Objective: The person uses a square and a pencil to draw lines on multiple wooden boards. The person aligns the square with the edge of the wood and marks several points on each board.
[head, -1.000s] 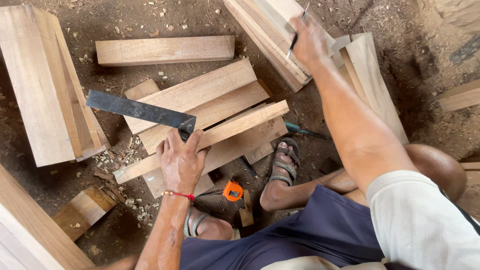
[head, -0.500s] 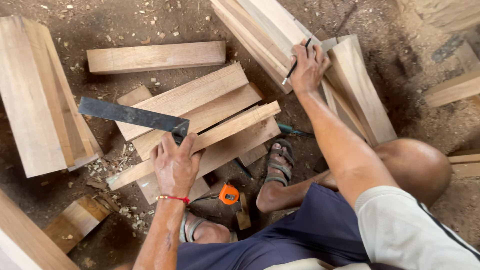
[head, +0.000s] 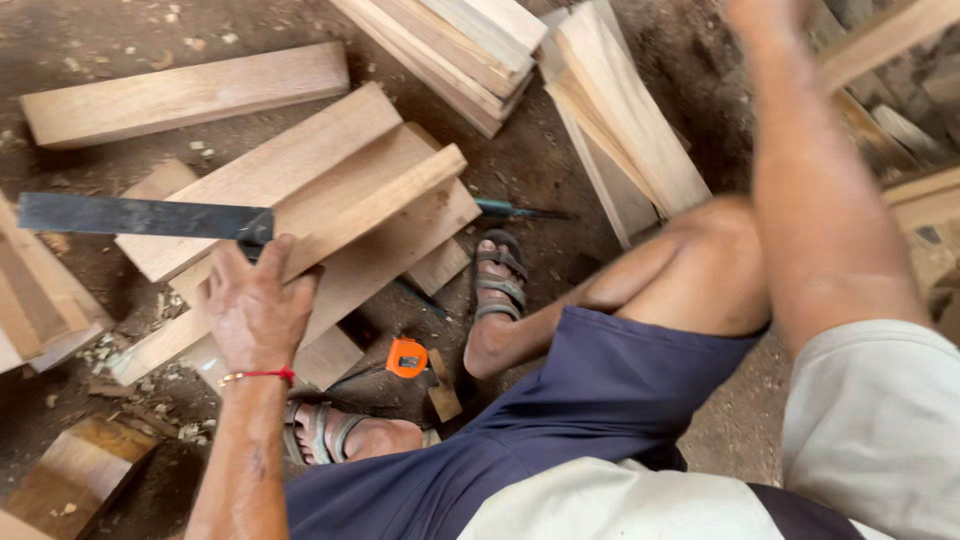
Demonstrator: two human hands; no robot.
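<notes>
left hand (head: 255,310): fingers closed round handle of dark flat blade (head: 140,216), pressed on wooden planks (head: 330,215)
blade: laid leftward across planks
right hand (head: 765,12): cropped at top edge, grip cannot be told
orange tape measure (head: 406,357): on ground between feet

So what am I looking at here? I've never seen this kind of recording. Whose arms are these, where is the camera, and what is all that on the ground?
There is no machine here. The camera sits on a person's head and looks down, so both arms and the bent legs in sandals are that person's own. The left hand, with a red string at the wrist, grips the handle of a dark try square and rests on a long wooden strip. The right arm reaches up out of the picture, so its hand is barely seen. On the dirt floor lie cut planks, stacked boards, an orange tape measure and wood chips.
</notes>
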